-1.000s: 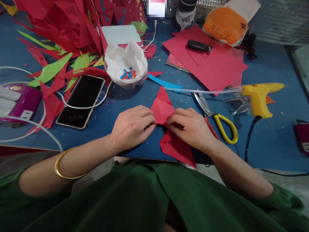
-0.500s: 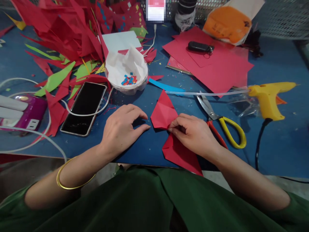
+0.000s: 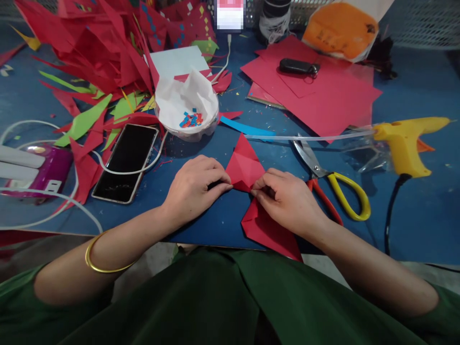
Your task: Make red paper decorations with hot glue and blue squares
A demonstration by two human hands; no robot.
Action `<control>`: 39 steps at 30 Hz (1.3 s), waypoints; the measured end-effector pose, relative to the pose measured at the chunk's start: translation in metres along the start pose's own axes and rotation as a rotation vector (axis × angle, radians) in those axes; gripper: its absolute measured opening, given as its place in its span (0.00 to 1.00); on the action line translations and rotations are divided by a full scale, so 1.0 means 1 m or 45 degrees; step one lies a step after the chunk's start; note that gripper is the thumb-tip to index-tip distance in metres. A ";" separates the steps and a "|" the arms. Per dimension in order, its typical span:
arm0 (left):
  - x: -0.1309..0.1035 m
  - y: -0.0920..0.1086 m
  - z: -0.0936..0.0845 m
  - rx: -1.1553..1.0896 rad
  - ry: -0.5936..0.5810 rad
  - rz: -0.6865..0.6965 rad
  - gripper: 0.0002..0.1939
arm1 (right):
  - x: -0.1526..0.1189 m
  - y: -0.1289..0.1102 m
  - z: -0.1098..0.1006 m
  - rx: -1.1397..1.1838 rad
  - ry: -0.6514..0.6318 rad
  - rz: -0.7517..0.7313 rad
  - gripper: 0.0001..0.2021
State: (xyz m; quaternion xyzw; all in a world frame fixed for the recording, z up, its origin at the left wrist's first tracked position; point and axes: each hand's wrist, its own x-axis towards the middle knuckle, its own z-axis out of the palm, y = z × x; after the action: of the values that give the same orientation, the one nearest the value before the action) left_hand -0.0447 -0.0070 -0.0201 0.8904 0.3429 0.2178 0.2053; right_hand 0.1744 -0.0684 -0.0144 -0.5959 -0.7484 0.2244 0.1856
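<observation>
A folded piece of red paper point(image 3: 245, 165) with creases and a pointed top lies between my two hands. My left hand point(image 3: 199, 184) pinches its lower left edge between thumb and fingers. At its lower right corner, my right hand point(image 3: 285, 194) is closed on the same paper, fingertips together. A second folded red paper piece point(image 3: 268, 232) lies just below, partly under my right hand, with its tip over the table's front edge. Scissors point(image 3: 316, 170) with one yellow and one red handle lie right of my right hand.
A yellow glue gun point(image 3: 402, 143) with a clear stick lies at the right. Red sheets point(image 3: 323, 103) bear a black key fob point(image 3: 298, 67). A paper-lined bowl point(image 3: 172, 103) holds small coloured bits. A phone point(image 3: 125, 163), white cables and a purple device point(image 3: 53, 167) are at left, near heaped red cutouts point(image 3: 104, 52).
My left hand has moved right, from open beside the folded red paper to pinching its left edge. My right hand keeps its grip in the same place.
</observation>
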 end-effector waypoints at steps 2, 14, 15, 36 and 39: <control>0.001 0.001 0.000 0.002 0.003 0.003 0.05 | 0.000 0.000 0.000 -0.001 0.019 0.005 0.05; 0.000 0.007 0.004 0.088 0.014 -0.097 0.04 | 0.000 -0.002 0.000 0.002 0.022 0.043 0.05; 0.000 0.008 0.005 0.117 0.017 -0.095 0.04 | 0.001 -0.002 0.000 0.002 0.021 0.042 0.05; -0.031 0.052 0.019 0.661 -0.123 0.211 0.23 | 0.002 -0.001 0.002 0.026 -0.001 0.040 0.06; -0.034 0.049 0.022 0.628 -0.097 0.194 0.26 | 0.001 -0.001 0.003 0.010 0.006 0.045 0.06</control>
State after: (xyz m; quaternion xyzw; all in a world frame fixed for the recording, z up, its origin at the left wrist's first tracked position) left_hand -0.0301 -0.0689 -0.0208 0.9443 0.3096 0.1088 -0.0223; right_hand 0.1716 -0.0676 -0.0160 -0.6088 -0.7364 0.2291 0.1859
